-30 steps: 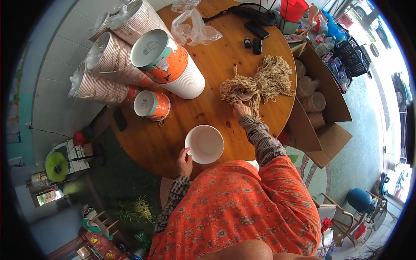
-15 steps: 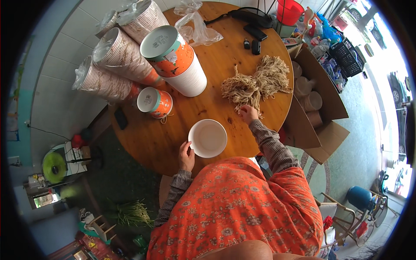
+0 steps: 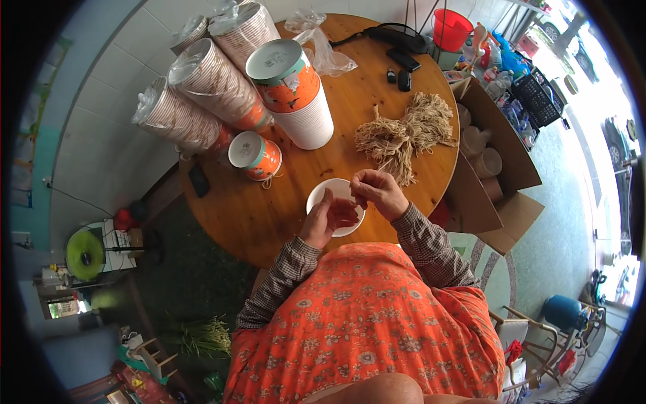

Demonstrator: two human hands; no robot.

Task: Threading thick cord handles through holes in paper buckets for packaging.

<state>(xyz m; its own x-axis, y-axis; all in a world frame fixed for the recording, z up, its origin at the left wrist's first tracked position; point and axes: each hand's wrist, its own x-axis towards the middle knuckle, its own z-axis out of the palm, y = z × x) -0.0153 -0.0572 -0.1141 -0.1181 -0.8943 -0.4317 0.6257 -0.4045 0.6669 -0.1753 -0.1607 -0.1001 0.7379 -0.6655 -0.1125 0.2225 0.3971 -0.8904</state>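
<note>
A white paper tub [image 3: 330, 189] stands on the round wooden table in front of me, its open mouth facing up. My left hand [image 3: 328, 219] is over its near left rim, thumb raised and fingers apart, with nothing seen in it. Above the right side of the rim, my right hand [image 3: 381, 194] has thumb and fingertips pinched together. Whatever lies between them is too small to make out. A bundle of beige cord strands [image 3: 409, 137] lies just beyond that hand. Left of the tub rests a small orange printed cup [image 3: 267, 161] with a loop of cord by its rim.
A tall stack of tubs, orange-printed at the top [image 3: 296, 94], stands farther back, beside wrapped stacks of cups [image 3: 215, 77]. A cardboard box [image 3: 474, 195] holding tubs adjoins the table's right edge. A dark phone [image 3: 198, 180] lies at the left edge.
My right hand has left the cord bundle and come over the tub, still pinched. My left hand has moved from the tub's outer left side to above its opening.
</note>
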